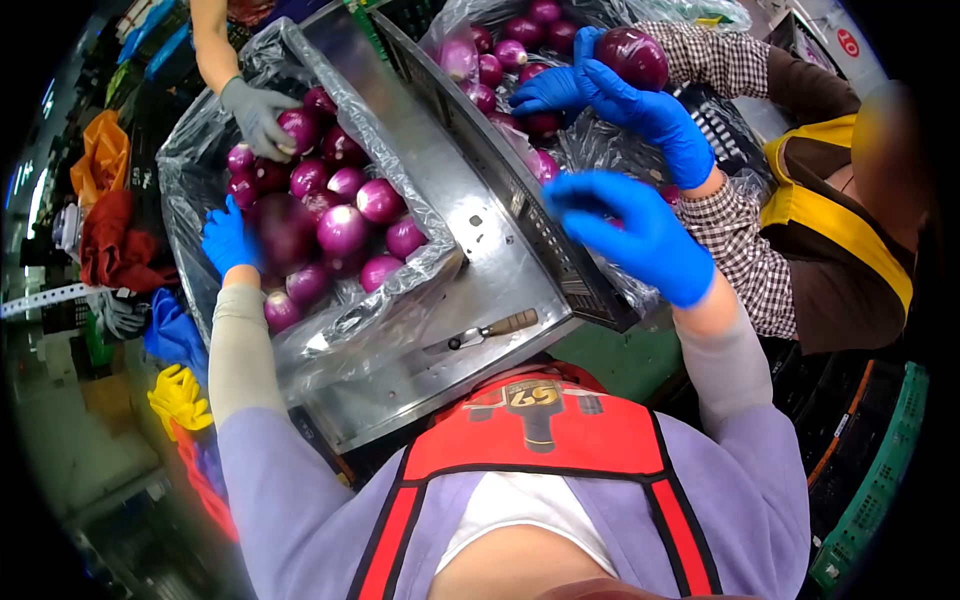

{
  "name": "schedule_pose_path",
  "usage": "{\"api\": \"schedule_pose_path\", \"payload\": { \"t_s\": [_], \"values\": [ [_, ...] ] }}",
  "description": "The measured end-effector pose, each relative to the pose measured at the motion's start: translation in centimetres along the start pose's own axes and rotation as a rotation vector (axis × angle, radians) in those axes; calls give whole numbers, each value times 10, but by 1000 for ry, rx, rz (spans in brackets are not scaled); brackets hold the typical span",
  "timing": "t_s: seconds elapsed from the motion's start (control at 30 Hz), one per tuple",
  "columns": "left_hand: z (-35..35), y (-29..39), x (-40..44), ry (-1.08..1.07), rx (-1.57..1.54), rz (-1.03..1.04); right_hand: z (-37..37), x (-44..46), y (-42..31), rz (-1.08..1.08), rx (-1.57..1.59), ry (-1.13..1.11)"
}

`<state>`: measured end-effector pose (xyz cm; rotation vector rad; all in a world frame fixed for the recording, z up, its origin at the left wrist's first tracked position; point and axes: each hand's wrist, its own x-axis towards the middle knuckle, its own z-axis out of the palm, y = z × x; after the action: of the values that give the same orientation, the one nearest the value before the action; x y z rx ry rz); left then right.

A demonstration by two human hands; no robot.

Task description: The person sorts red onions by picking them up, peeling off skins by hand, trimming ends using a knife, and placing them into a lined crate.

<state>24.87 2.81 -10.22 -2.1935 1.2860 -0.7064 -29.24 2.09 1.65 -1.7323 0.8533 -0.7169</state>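
Observation:
My left hand (228, 240), in a blue glove, is at the left side of a crate lined with clear plastic (395, 292), fingers stretched out beside the red onions (342, 230). A motion-blurred red onion (285, 232) is right next to it; whether they touch I cannot tell. My right hand (640, 238), also blue-gloved, is raised over the near end of a black crate (560, 262), fingers apart and holding nothing visible. Another person's grey-gloved hand (262, 118) rests on onions in the lined crate. A co-worker's blue-gloved hands (640, 110) hold a large red onion (631, 58).
A knife with a wooden handle (510, 322) lies on the metal table (500, 270) between the crates. More red onions (508, 53) sit in the plastic-lined black crate. Yellow gloves (180, 397) and coloured cloths hang at left. A green crate edge (875, 480) is at lower right.

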Motion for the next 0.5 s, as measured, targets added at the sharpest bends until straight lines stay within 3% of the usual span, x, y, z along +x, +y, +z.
{"api": "schedule_pose_path", "payload": {
  "t_s": [0.1,0.17,0.23,0.37,0.47,0.5],
  "values": [
    [6,0,-1,194,30,83,0,52,46,-19,-467,128],
    [-4,1,-3,148,-19,102,-2,85,76,109,-819,123],
    [-11,-3,-3,99,-71,117,-7,108,102,292,-970,53],
    [-42,-18,-9,-103,-233,144,-9,126,131,484,-1087,-138],
    [-57,-24,-12,-148,-417,117,-10,131,187,630,-646,-136],
    [-60,-25,-12,-152,-490,92,-7,126,183,627,-652,-139]
  ]
}}
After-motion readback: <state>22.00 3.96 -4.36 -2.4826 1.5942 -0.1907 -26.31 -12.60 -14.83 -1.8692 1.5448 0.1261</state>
